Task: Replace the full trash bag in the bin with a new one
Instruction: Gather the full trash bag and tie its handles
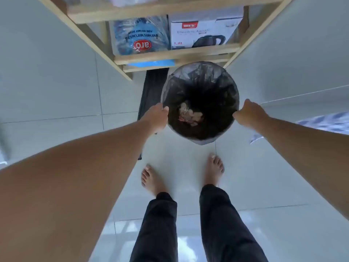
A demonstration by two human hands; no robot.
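The left hand (157,115) has a closed grip on the left edge of the black trash bag (200,86), and the right hand (247,113) pinches its right edge. The bag lines the bin (203,141), which stands on the floor (264,176) just near of the wooden shelf (175,53), with scraps at its bottom. This looks like the freeing step; next, likely gather the rim inward and lift straight up.

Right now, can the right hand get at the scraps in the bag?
Probably yes: the right hand grips the bag rim, the mouth is open, and nothing covers the scraps below.
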